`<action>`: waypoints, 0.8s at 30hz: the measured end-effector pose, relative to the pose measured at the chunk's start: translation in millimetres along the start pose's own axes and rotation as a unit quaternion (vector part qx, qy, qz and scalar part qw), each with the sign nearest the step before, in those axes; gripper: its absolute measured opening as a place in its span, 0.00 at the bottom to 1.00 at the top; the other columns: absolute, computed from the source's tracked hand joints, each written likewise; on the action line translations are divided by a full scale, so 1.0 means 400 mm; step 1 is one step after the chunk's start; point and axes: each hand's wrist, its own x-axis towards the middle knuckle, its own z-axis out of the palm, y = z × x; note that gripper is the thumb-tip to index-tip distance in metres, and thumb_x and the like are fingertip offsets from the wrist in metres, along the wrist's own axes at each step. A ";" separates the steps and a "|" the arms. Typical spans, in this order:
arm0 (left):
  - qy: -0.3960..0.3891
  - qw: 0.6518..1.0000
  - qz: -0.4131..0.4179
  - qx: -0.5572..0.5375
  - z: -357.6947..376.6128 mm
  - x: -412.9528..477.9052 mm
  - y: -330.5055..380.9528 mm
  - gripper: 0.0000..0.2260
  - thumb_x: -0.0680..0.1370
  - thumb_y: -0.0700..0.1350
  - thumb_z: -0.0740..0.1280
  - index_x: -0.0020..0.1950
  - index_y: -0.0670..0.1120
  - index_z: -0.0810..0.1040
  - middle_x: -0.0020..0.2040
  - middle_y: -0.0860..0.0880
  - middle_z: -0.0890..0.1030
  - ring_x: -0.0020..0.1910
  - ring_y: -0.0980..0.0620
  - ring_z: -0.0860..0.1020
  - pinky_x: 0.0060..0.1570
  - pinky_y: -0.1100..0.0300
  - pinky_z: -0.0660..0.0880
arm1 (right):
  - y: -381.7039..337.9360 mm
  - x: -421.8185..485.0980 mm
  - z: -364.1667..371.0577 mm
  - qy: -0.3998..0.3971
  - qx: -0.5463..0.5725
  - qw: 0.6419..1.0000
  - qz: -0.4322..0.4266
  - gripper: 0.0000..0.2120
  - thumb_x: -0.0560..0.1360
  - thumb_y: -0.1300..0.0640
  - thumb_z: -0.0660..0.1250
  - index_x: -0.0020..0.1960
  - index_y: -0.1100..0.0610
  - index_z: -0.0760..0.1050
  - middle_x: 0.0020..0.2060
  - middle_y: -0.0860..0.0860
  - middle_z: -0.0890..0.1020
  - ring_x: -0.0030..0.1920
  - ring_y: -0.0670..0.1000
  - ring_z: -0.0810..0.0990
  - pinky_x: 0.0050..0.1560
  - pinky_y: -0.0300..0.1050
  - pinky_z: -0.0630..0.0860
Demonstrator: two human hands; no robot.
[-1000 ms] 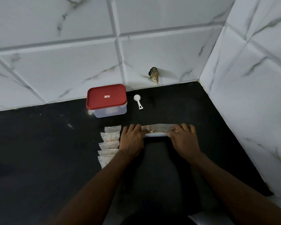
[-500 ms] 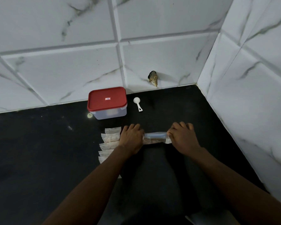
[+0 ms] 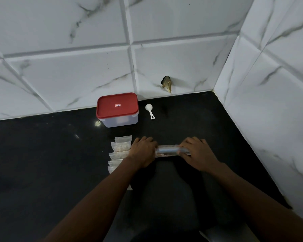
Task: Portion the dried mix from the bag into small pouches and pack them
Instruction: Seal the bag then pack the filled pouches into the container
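A rolled-up bag of dried mix [image 3: 167, 151] lies across the black counter between my hands. My left hand [image 3: 143, 151] grips its left end and my right hand [image 3: 197, 151] grips its right end, fingers curled over the roll. Several small clear pouches [image 3: 121, 147] holding pale mix lie in an overlapping column just left of my left hand; my left forearm hides the lower ones. A clear container with a red lid [image 3: 117, 109] stands shut near the back wall. A small white scoop [image 3: 150, 110] lies to its right.
The black counter [image 3: 42, 163] meets white marble-tiled walls at the back and right, forming a corner. A dark chipped hole [image 3: 166, 83] marks the back wall above the counter. A pale object edge [image 3: 206, 236] shows at the bottom.
The bag has been rolled tighter toward me, from a flat folded flap into a narrow roll. Both hands stayed on its ends and shifted slightly nearer.
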 end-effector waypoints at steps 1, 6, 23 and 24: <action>0.004 1.000 -0.002 -0.003 0.001 0.000 0.002 0.18 0.82 0.54 0.64 0.71 0.51 0.73 0.70 0.47 0.73 0.69 0.47 0.71 0.71 0.47 0.66 | -0.008 -0.001 0.006 -0.005 0.006 1.000 0.004 0.21 0.77 0.36 0.59 0.64 0.45 0.76 0.59 0.43 0.76 0.58 0.46 0.74 0.56 0.47 0.68; 0.010 1.000 -0.003 -0.026 0.011 -0.003 0.016 0.22 0.80 0.57 0.66 0.72 0.50 0.72 0.71 0.48 0.69 0.69 0.47 0.70 0.71 0.47 0.67 | -0.053 0.010 0.029 -0.050 -0.011 0.998 0.026 0.33 0.76 0.39 0.67 0.77 0.47 0.65 0.73 0.46 0.70 0.71 0.49 0.70 0.69 0.50 0.66; -0.031 0.997 0.017 -0.063 0.099 0.019 0.034 0.36 0.81 0.51 0.66 0.84 0.47 0.50 0.81 0.45 0.59 0.79 0.44 0.60 0.79 0.46 0.57 | -0.067 0.037 0.052 -0.102 -0.014 0.994 0.026 0.31 0.77 0.48 0.65 0.78 0.49 0.61 0.72 0.48 0.69 0.69 0.52 0.68 0.68 0.52 0.66; -0.030 0.997 0.017 -0.062 0.101 0.022 0.033 0.36 0.81 0.51 0.66 0.83 0.48 0.51 0.80 0.45 0.59 0.79 0.44 0.60 0.79 0.46 0.58 | -0.068 0.037 0.052 -0.101 -0.013 0.994 0.027 0.31 0.77 0.49 0.65 0.78 0.49 0.61 0.72 0.48 0.69 0.69 0.52 0.68 0.68 0.52 0.66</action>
